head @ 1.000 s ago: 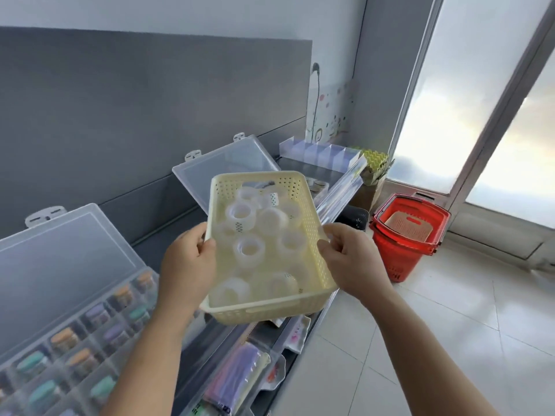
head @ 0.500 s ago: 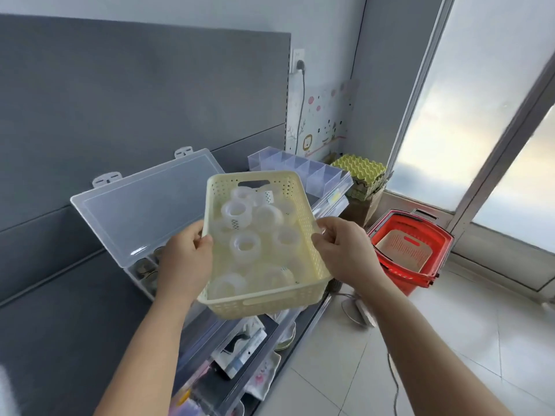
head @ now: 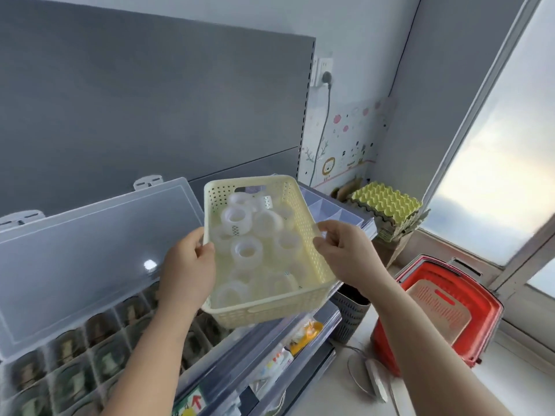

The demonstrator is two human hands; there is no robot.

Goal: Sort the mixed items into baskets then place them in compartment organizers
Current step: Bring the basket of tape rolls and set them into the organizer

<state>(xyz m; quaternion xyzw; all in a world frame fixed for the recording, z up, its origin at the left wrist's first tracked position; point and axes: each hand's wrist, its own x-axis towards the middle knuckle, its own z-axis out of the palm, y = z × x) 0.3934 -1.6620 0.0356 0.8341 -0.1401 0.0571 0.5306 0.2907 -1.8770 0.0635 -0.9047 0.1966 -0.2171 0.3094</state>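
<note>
I carry a pale yellow perforated basket point(head: 303, 211) in the air above the shelf, tilted slightly toward me. Several clear tape rolls point(head: 247, 249) lie loose inside it. My left hand point(head: 189, 265) grips its left rim, and my right hand point(head: 345, 253) pinches its right rim. Below and left, a clear compartment organizer point(head: 69, 364) stands open, its lid point(head: 90, 253) leaning back against the grey wall panel; its cells hold dark rolls. Just behind the basket, a second clear organizer point(head: 336, 210) shows divided cells, mostly hidden by the basket.
A red shopping basket point(head: 483, 322) with an orange perforated basket inside sits on the floor at right. Yellow egg trays point(head: 387, 205) sit on a box in the corner. A dark grey bin point(head: 350, 313) and a cable lie on the floor. Lower shelves hold packaged goods point(head: 288, 352).
My view has swung right along the shelf; the open organizer slid left in view. Both hands keep their hold on the basket, now closer to the second organizer.
</note>
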